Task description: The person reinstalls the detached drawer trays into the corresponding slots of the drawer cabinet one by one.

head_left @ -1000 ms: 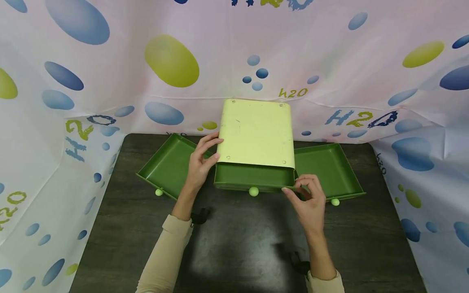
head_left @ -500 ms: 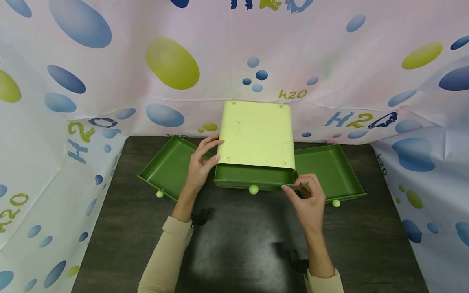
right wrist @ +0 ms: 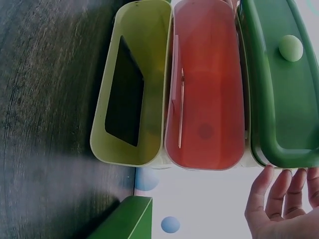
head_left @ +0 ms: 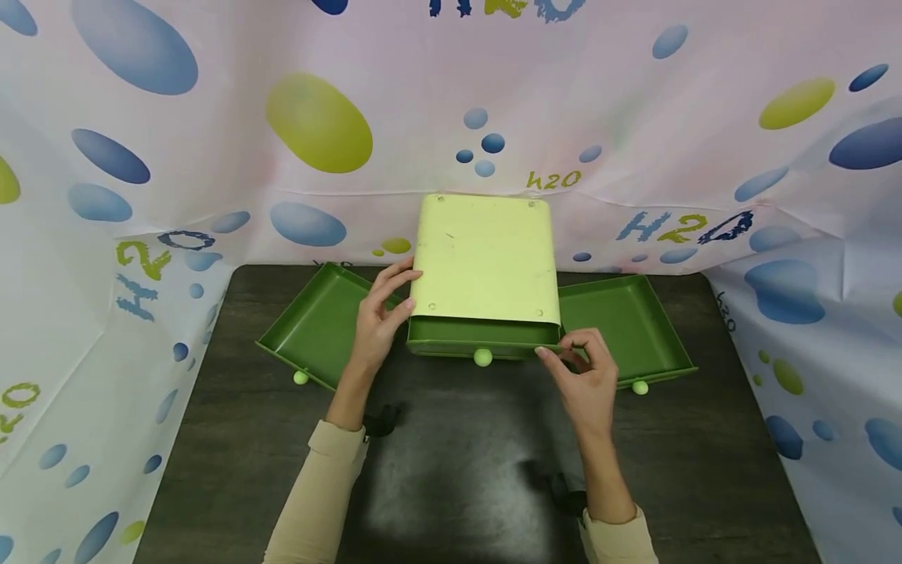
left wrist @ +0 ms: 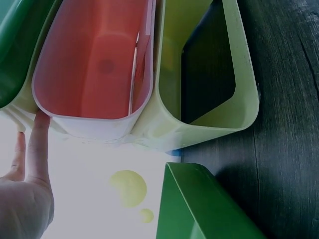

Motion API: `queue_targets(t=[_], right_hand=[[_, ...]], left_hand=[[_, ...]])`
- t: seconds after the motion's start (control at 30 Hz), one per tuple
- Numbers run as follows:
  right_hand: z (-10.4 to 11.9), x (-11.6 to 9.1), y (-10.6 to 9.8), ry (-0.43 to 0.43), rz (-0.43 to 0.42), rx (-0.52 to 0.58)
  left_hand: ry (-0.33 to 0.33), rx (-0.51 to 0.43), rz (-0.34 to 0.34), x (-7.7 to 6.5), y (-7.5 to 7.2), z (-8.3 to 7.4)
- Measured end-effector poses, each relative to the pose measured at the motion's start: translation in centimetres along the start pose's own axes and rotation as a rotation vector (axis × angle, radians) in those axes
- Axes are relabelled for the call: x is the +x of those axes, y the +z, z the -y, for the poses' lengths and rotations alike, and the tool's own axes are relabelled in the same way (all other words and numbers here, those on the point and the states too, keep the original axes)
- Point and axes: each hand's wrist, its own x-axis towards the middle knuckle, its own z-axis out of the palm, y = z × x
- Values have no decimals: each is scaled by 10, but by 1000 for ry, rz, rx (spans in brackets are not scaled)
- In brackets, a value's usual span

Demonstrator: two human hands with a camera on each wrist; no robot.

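A stacked drawer unit (head_left: 486, 258) stands at the back of the table, its pale yellow top uppermost. A dark green drawer (head_left: 486, 347) with a light green round knob (head_left: 482, 357) sits partly inside the top level. My right hand (head_left: 590, 376) grips the drawer's right front corner, thumb on the front panel and fingers at the side. My left hand (head_left: 377, 329) rests against the unit's left side with extended fingers. Below the drawer, both wrist views show a hollow red-pink level (right wrist: 209, 94) and an open yellow-green level (left wrist: 244, 109).
Two more green drawers lie on the dark table (head_left: 451, 470): one at the left (head_left: 320, 329), one at the right (head_left: 620, 321), each with a round knob. A white sheet (head_left: 423, 47) printed with blue and green dots hangs behind and at the sides.
The green drawer has slid a little further into the top level, with my right hand moving along with it. My left hand has stayed against the unit. The head view has shifted slightly.
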Motion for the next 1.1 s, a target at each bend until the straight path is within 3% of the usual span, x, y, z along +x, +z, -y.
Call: queue_targets(t=[0.23, 0.47, 0.8, 1.1], right_hand=[[6, 6, 9, 42, -29, -49], [28, 10, 16, 60, -66, -36], [15, 13, 16, 89, -74, 8], [30, 19, 17, 88, -50, -50]], left_hand=[[15, 12, -13, -1, 0, -2], [17, 21, -16, 2, 1, -3], [26, -23, -33, 1, 2, -4], [38, -31, -36, 2, 4, -4]])
